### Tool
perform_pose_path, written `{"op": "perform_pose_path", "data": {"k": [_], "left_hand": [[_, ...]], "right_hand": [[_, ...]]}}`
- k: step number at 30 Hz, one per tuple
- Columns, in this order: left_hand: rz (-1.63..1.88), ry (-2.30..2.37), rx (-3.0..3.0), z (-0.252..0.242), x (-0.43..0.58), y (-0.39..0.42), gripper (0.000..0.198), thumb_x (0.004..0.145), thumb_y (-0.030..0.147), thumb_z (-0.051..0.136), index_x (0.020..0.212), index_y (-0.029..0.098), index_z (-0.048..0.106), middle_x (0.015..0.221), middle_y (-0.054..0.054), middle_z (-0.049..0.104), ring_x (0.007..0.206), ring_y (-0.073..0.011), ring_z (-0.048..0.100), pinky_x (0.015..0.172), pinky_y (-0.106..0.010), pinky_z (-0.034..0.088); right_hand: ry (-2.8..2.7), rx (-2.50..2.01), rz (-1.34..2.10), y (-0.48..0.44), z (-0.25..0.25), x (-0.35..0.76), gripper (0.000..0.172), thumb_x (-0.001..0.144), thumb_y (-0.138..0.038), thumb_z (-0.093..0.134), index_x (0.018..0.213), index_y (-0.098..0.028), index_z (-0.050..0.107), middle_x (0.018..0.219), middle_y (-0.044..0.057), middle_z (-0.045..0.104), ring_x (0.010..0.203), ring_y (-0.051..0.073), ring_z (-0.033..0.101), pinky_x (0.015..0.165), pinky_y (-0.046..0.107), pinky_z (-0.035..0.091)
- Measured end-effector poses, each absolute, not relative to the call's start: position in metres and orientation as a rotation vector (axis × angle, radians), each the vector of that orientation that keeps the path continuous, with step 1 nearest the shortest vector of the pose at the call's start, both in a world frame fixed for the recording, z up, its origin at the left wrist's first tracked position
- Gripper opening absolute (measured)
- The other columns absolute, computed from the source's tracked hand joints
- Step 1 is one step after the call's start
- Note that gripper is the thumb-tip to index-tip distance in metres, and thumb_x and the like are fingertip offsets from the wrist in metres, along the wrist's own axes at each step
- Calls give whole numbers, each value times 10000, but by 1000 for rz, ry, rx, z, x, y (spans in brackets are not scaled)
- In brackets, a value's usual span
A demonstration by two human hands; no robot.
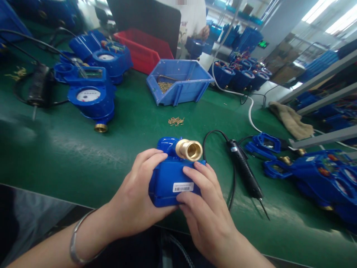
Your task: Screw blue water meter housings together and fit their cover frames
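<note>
A blue meter housing (167, 178) with a brass threaded pipe end (192, 149) and a white barcode label is held at the table's front edge. My left hand (139, 190) wraps round its left side. Across the right side and the labelled face lie the curled fingers of my right hand (209, 201). Beyond the housing is a small pile of brass screws (175, 121). To its right a black electric screwdriver (245, 169) rests on the green table (125, 149).
Blue meters (92, 100) stand at the left beside another black screwdriver (40, 85). Behind are a blue bin (189, 91) of screws and a red bin (142, 48). More meters (326, 175) and a cloth (291, 119) lie right. A person (192, 26) is across the table.
</note>
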State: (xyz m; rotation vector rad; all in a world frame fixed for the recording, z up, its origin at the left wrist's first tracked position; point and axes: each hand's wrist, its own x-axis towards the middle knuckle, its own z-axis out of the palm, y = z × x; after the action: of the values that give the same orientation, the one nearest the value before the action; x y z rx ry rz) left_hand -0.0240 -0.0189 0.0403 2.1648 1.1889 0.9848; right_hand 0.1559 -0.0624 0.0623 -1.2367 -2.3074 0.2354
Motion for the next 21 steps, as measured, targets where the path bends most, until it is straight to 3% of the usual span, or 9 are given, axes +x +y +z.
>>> {"op": "perform_pose_path", "data": {"k": [3,10,16,21], "left_hand": [[969,1195,2166,40,-26,-19,789,614,285,745,1250,153,298,1243,-141,398,1209,-275,386,1037,-411,352],[977,1211,2198,40,-27,-20,777,601,256,744,1240,109,327,1239,-150,421,1209,-262,395,1034,-397,364],[978,1201,2193,40,-26,-19,783,595,251,746,1238,99,327,1243,-158,421,1209,-265,399,1039,-411,360],[988,1207,2185,41,-26,-19,787,586,248,750,1234,100,329,1238,-158,423,1204,-275,404,1039,-417,359]], "right_hand": [[-2254,-1253,177,-64,62,162,190,768,-13,552,904,-145,537,1284,147,426,1280,329,318,1038,598,288],[-2168,-1226,131,-65,56,171,215,753,-15,593,928,-133,553,1231,164,478,1209,308,420,978,592,372],[-2146,-1198,144,-64,54,171,181,743,-2,600,880,-119,579,1205,162,500,1191,297,446,991,567,382],[-2110,-1142,168,-65,49,171,273,737,19,598,974,-111,564,1140,134,516,1172,263,467,1001,521,410]]}}
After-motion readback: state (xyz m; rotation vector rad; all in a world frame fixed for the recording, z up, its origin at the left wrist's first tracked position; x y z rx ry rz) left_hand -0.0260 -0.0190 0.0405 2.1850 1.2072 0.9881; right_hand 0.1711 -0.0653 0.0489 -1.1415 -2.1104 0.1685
